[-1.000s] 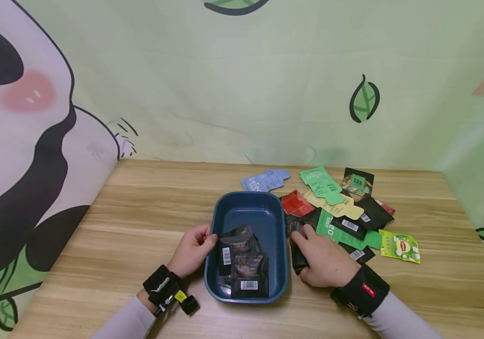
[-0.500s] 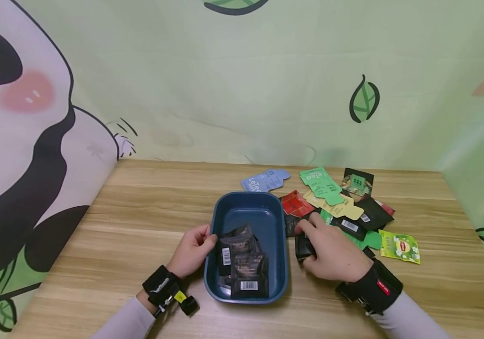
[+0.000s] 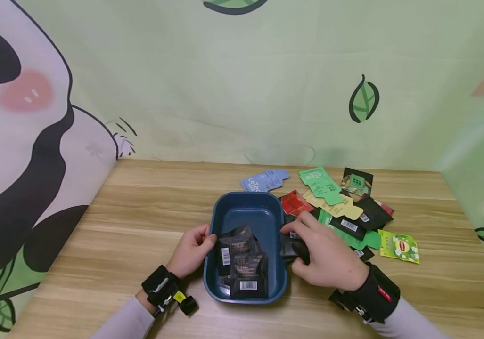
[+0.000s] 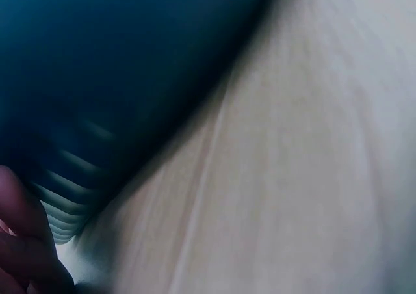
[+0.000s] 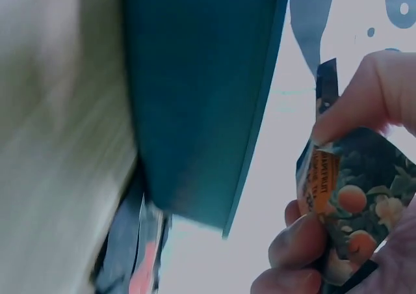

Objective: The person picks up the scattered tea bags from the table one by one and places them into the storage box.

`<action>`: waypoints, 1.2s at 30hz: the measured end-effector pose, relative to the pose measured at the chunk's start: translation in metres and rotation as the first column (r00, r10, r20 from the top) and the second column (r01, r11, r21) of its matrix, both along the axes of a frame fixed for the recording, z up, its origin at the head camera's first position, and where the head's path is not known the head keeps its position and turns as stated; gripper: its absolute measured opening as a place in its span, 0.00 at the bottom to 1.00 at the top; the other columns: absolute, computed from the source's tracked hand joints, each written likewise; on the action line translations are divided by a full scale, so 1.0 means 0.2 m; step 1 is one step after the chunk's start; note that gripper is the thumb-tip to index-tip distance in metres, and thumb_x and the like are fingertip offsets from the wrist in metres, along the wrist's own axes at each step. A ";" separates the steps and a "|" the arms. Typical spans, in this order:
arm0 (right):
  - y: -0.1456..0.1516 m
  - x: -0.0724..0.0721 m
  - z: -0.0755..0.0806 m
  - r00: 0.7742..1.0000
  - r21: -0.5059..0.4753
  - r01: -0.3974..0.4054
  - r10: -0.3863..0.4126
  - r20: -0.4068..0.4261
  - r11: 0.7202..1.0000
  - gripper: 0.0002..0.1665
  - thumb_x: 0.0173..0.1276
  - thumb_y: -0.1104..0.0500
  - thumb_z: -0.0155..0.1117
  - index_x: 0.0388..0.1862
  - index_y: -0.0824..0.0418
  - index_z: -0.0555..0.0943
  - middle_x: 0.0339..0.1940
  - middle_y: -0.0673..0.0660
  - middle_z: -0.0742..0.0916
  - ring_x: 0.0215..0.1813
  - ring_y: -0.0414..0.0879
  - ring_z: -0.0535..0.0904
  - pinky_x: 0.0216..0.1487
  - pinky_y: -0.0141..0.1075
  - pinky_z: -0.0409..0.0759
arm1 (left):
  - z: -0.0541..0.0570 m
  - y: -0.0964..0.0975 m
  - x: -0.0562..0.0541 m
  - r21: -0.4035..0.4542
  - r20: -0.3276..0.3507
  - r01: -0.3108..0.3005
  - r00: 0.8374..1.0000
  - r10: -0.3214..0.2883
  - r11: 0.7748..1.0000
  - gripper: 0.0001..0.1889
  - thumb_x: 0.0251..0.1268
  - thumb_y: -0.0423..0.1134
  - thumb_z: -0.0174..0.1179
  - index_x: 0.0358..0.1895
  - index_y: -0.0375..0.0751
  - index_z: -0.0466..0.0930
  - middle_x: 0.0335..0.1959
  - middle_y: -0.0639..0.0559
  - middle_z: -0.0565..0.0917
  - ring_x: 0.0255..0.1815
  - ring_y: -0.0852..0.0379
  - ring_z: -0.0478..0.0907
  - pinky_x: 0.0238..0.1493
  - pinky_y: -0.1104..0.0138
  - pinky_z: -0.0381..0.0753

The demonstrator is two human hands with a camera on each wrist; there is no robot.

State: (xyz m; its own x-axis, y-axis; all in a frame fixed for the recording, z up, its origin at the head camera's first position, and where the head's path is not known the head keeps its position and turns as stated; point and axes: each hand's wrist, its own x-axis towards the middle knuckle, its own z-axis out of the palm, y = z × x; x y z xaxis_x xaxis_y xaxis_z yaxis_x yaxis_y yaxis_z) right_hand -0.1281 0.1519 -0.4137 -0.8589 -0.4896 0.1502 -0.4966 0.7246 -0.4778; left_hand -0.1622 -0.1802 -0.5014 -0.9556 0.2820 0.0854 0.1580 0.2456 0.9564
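A blue rectangular tub (image 3: 250, 207) stands on the wooden table, with several black tea sachets (image 3: 249, 273) lying in its near half. My left hand (image 3: 192, 249) grips the tub's left rim, thumb over the edge; the tub's ribbed outer side (image 4: 71, 196) shows in the left wrist view. Between thumb and fingers, my right hand (image 3: 331, 256) pinches a black tea sachet (image 5: 364, 203) printed with orange fruit and an orange label. In the head view this held sachet overlaps the tub's right rim, partly behind the fingers.
Right of the tub lies a loose pile: red packets (image 3: 296, 203), green tags (image 3: 320, 183), a yellow tag (image 3: 339, 207) and more black sachets (image 3: 349, 227). A blue tag (image 3: 265, 180) lies behind the tub, a yellow-green packet (image 3: 399, 246) at far right.
My right hand first picks up the black sachet from beside the tub, lifting it slightly rightward, then brings it left to the tub's right rim. My left hand stays put.
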 end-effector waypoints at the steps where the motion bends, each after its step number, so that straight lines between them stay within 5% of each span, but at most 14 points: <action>1: -0.01 0.01 0.00 1.000 -0.014 -0.015 0.015 0.005 1.000 0.34 0.50 0.61 0.69 0.60 0.52 0.80 0.48 0.46 0.75 0.40 0.39 0.75 0.39 0.31 0.74 | 0.00 0.00 0.00 -0.002 -0.002 0.001 1.000 -0.001 1.000 0.14 0.76 0.30 0.53 0.26 0.38 0.68 0.20 0.55 0.66 0.23 0.64 0.68 0.24 0.72 0.66; 11: -0.12 0.07 -0.04 0.993 -0.055 -0.121 0.122 0.010 0.991 0.32 0.52 0.60 0.72 0.60 0.48 0.82 0.48 0.44 0.74 0.35 0.37 0.73 0.32 0.28 0.70 | 0.00 0.00 0.00 0.000 0.013 0.007 1.000 -0.007 1.000 0.14 0.76 0.30 0.53 0.27 0.37 0.69 0.21 0.54 0.68 0.24 0.63 0.69 0.24 0.71 0.68; 21: -0.17 0.09 -0.07 0.971 -0.183 -0.225 0.237 0.044 0.957 0.32 0.58 0.64 0.72 0.64 0.51 0.80 0.56 0.45 0.76 0.47 0.37 0.76 0.42 0.28 0.76 | 0.00 0.00 0.00 0.009 0.017 0.012 1.000 -0.012 1.000 0.14 0.77 0.31 0.53 0.27 0.37 0.69 0.21 0.53 0.68 0.24 0.63 0.69 0.24 0.72 0.67; 26: -0.17 0.10 -0.07 0.954 -0.221 -0.264 0.287 0.081 0.939 0.32 0.60 0.64 0.72 0.65 0.53 0.79 0.55 0.46 0.76 0.43 0.39 0.76 0.39 0.27 0.76 | 0.00 0.00 0.00 0.004 0.019 0.011 1.000 -0.011 1.000 0.14 0.77 0.31 0.53 0.27 0.37 0.69 0.21 0.54 0.67 0.24 0.63 0.69 0.24 0.72 0.67; 36: -0.16 0.10 -0.08 0.956 -0.179 -0.288 0.294 0.007 0.941 0.34 0.61 0.58 0.75 0.67 0.51 0.78 0.67 0.50 0.75 0.64 0.41 0.74 0.61 0.40 0.80 | 0.00 0.00 0.00 -0.002 -0.003 0.010 1.000 -0.010 1.000 0.14 0.76 0.31 0.53 0.27 0.37 0.69 0.20 0.55 0.68 0.23 0.64 0.69 0.24 0.72 0.66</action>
State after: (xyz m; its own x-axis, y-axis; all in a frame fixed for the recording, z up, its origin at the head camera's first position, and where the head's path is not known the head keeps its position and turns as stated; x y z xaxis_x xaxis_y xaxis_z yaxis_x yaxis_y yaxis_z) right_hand -0.1085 0.1209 -0.4294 -0.6889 -0.6875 0.2297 -0.6551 0.4548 -0.6034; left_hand -0.1630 -0.1809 -0.5022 -0.9525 0.2917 0.0875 0.1632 0.2462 0.9554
